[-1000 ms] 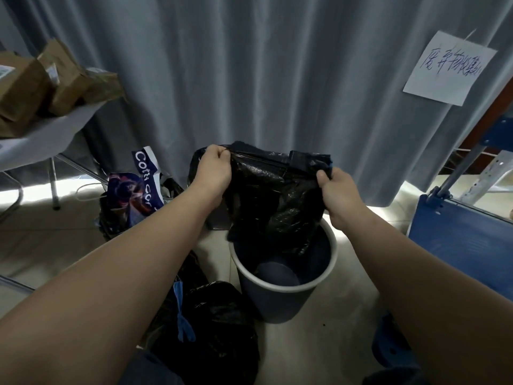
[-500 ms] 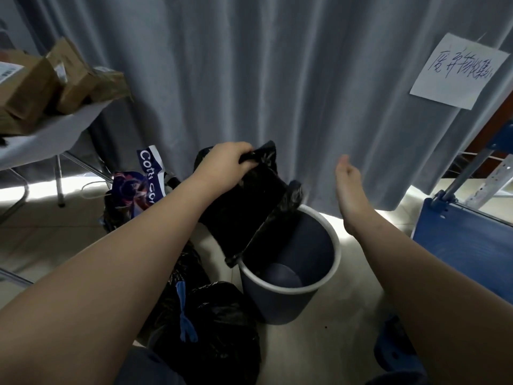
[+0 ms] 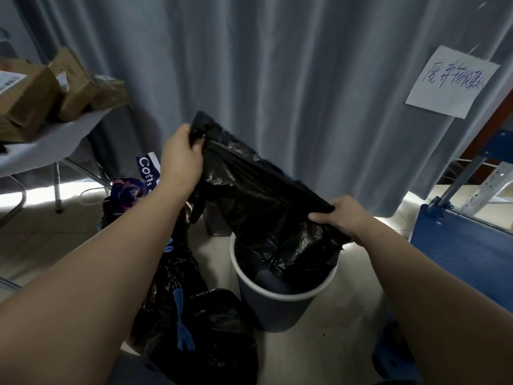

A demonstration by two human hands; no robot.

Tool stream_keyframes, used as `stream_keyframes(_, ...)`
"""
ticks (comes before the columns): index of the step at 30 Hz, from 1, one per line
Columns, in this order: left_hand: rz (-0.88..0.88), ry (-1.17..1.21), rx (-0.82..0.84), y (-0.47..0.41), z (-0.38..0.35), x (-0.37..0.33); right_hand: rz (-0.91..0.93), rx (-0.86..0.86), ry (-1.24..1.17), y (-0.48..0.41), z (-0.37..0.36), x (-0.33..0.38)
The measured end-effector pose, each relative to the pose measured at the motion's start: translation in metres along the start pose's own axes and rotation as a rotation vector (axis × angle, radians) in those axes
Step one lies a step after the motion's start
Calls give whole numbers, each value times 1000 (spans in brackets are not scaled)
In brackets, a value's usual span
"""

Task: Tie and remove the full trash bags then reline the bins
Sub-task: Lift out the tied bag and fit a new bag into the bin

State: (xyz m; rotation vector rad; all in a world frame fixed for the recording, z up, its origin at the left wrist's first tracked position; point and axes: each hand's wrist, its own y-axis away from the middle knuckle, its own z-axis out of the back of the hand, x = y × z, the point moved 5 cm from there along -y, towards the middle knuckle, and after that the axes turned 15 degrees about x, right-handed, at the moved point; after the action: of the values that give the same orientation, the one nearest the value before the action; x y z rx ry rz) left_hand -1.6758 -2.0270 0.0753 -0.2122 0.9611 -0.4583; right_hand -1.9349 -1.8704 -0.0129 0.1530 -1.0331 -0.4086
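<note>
The right hand (image 3: 347,218), open and clear of the bag (image 3: 263,207) half a second ago, now grips the bag's edge again, lower than a second ago and just above the bin (image 3: 277,309). The left hand (image 3: 180,159) holds its corner higher than before. The bag, bunched a moment ago, now stretches on a slant between the hands, its lower part in the bin.

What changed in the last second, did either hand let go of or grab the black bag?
The right hand, open and empty half a second ago, has come down and gripped the edge of the thin black plastic bag again, stretching it over the round dark grey bin. The left hand kept its grip. The bin and the full black bags beside it stayed put.
</note>
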Motion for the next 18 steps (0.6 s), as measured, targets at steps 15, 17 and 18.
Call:
stream_keyframes(15, -343, 117, 443, 14, -41, -39, 384, 22, -35, -7, -22, 60)
stream_keyframes(17, -380, 136, 489, 15, -42, -48, 357, 118, -46, -9, -30, 64)
stream_keyframes(18, -389, 143, 489, 15, -41, -52, 337, 170, -42, -10, -33, 63)
